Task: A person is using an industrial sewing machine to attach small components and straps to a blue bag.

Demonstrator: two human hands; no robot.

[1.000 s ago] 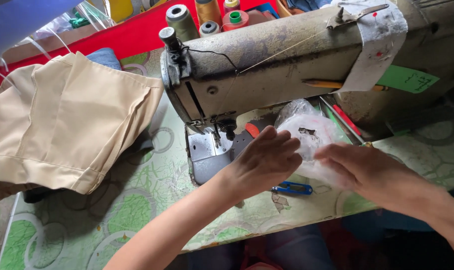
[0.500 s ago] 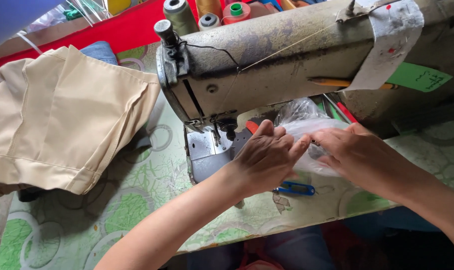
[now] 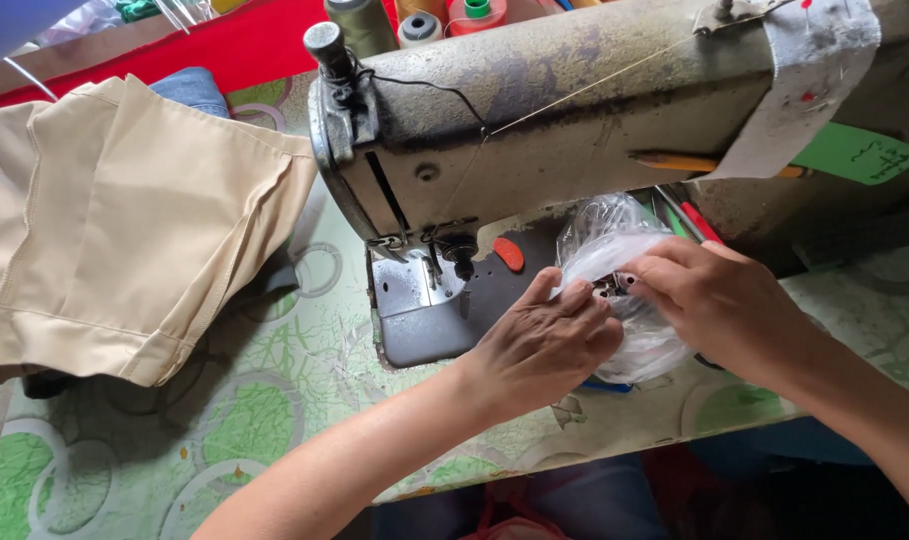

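Fingers (image 3: 574,300) of the left hand (image 3: 539,345) are curled and pinched onto the mouth of a clear plastic bag (image 3: 614,270), while the right hand (image 3: 719,300) is closed on the same bag from the other side, thumb and forefinger pressed together at its upper edge. Small dark items are seen inside the bag between the two hands; their kind cannot be told. The bag is held just above the worktop (image 3: 274,420), which is covered by a green-and-white patterned cloth, directly in front of the bed of a worn grey sewing machine (image 3: 574,110). A blue object (image 3: 604,385) is partly hidden beneath the left hand and the bag. An orange oval tab (image 3: 508,254) lies on the machine bed, beside the needle and presser foot (image 3: 444,255). To the left, well apart from the hands, folded beige fabric (image 3: 114,230) rests on the worktop. At the rear, thread cones (image 3: 419,25) are set behind the machine against a red surface (image 3: 234,45).
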